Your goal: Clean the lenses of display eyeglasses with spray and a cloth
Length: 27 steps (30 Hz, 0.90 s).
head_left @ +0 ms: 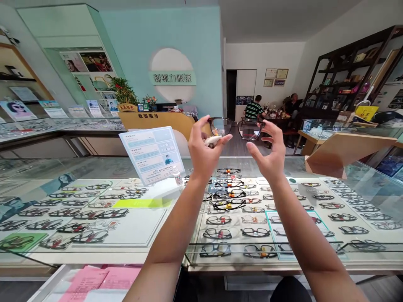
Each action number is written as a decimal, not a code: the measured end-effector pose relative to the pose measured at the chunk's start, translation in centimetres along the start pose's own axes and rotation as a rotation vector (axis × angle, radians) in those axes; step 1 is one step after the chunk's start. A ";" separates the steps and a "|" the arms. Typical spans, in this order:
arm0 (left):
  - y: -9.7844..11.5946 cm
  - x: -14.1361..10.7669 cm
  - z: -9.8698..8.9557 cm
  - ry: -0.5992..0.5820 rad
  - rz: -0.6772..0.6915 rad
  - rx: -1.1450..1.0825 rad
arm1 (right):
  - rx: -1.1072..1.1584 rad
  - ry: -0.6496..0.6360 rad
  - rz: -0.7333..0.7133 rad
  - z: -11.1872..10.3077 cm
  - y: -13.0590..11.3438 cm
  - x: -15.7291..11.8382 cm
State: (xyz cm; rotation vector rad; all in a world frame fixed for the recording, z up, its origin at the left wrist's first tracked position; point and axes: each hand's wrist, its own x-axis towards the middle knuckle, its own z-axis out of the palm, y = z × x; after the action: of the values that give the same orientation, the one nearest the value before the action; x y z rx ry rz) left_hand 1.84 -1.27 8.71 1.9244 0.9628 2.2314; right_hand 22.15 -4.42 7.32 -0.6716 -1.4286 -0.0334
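Held up in front of me above the glass counter is a pair of dark-rimmed eyeglasses (250,131), its two lenses facing me. My left hand (204,153) grips the left side of the frame between fingers and thumb. A small crumpled white cloth or tissue (213,141) is tucked in that same hand. At the other end, my right hand (271,157) holds the right side of the frame with its upper fingers, the thumb apart and below the lens. Under my forearms, rows of eyeglasses (229,193) sit on and inside the glass display case (151,251).
A leaning printed card (151,155) and a small white bottle (177,176) stand on the counter, left of my arm. An open drawer with pink papers (103,281) is below. At right stands a brown board (349,151). Two people (254,110) sit at the back.
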 end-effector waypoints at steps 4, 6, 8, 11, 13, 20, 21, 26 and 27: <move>2.6 1.7 -0.7 0.005 0.000 0.051 | -0.023 0.007 -0.024 -0.3 -2.0 2.3; 3.0 1.8 -1.2 0.004 0.006 0.080 | -0.018 -0.013 -0.018 -0.4 -2.3 2.5; 3.0 1.8 -1.7 0.003 0.018 0.101 | -0.007 -0.051 0.009 -0.4 -2.4 2.4; 2.8 1.6 -2.2 -0.012 0.036 0.133 | -0.017 -0.092 0.058 -0.4 -2.6 2.1; 2.8 1.5 -2.4 -0.032 0.036 0.154 | -0.040 -0.100 0.065 -0.6 -2.7 2.1; 2.7 1.4 -2.3 -0.127 -0.051 0.117 | 0.200 -0.205 0.118 -0.9 -1.4 2.7; 2.5 1.4 -2.2 -0.133 -0.071 0.110 | 0.228 -0.223 0.133 -0.9 -1.1 2.8; 2.1 1.3 -1.7 -0.152 -0.087 0.072 | 0.175 -0.203 0.136 -1.2 -0.2 3.0; 2.1 1.3 -1.7 -0.156 -0.088 0.066 | 0.161 -0.211 0.137 -1.3 -0.2 3.0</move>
State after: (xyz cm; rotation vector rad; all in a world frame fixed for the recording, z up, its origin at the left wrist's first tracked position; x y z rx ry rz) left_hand 0.77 -3.17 10.82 2.0050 1.0874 1.9934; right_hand 23.78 -4.05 10.12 -0.6519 -1.5646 0.2644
